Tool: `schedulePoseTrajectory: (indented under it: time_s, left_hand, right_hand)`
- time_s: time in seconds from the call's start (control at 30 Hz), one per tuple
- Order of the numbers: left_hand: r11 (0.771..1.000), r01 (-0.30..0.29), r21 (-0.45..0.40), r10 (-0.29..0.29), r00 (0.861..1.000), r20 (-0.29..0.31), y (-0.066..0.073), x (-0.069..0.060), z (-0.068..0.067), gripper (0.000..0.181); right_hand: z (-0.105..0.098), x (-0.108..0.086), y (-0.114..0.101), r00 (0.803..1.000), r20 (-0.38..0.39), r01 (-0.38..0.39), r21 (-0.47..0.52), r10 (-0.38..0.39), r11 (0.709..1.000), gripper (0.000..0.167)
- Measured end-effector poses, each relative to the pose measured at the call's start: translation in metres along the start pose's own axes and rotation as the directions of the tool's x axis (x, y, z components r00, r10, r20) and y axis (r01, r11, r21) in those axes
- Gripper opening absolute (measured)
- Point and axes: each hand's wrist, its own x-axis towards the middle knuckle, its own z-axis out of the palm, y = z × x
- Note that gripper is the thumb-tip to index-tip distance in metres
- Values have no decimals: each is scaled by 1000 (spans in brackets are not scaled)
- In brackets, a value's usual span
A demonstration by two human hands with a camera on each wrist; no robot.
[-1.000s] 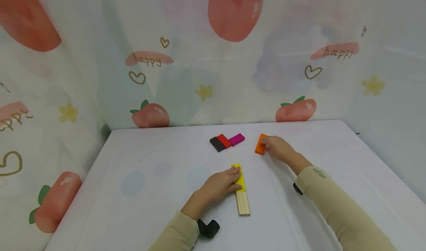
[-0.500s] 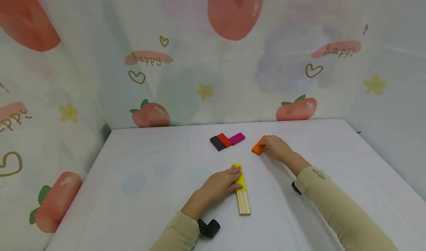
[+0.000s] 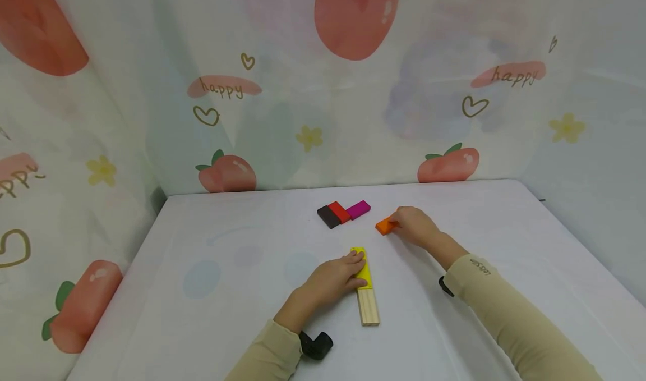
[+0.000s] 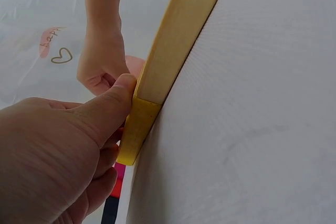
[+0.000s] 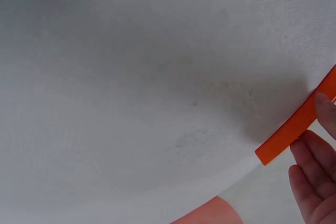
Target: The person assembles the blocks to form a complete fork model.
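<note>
The plain block (image 3: 368,308) is butted against the yellow block (image 3: 365,274), which is seemingly steadied under the relaxed, unclenched left hand (image 3: 330,283); beyond it, rightward, the orange block (image 3: 383,226) is pinched by the right hand (image 3: 416,226), likely for control.

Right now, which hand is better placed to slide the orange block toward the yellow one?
Probably the right hand: it pinches the orange block, while the left hand rests on the yellow block.

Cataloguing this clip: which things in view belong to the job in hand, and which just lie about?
In hand, it seems:
orange block, held by right hand
yellow block, under left hand
wooden block, abutting yellow

Untouched, possibly spare:
dark block
red block
magenta block
</note>
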Motion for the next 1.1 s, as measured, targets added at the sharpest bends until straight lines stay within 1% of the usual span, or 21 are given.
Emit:
schedulePoseTrajectory:
  time_s: [0.13,0.3,0.53,0.77,0.87,1.1]
  left_hand:
    - [1000,4,-4,-4,1000,-1,0,0,-1,56]
    - [1000,10,-5,-10,1000,-4,0,1,0,56]
    - [1000,5,-4,-5,1000,1,-1,1,1,56]
    - [1000,-7,-18,7,1000,11,-1,1,2,56]
    - [1000,-4,-27,5,1000,15,0,1,1,56]
    - [999,18,-36,-17,1000,23,-1,1,0,57]
  right_hand:
    - [-1,1,-1,1000,-1,15,-24,-15,1000,17]
    - [-3,2,1,999,-1,32,10,-32,999,16]
    - [-4,1,9,999,35,-19,80,17,997,22]
    - [0,-1,17,998,49,-34,149,27,988,25]
    - [-1,-2,15,999,45,-34,152,28,988,26]
    - [-2,-4,7,999,44,-32,103,28,994,27]
